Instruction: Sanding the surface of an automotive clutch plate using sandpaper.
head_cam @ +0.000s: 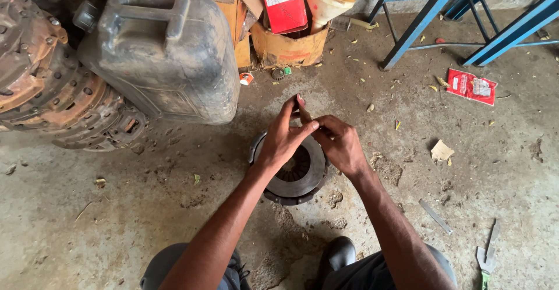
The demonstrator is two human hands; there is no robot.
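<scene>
Mid-frame, both hands pinch a small brown piece [304, 115], long axis upright; left hand [285, 138] and right hand [340, 144] together above the round clutch plate [300, 179], flat on the dusty concrete floor [145, 208].

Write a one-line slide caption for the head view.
Both hands, left hand and right hand, pinch a small part above a round clutch pressure plate on the concrete floor.
</scene>
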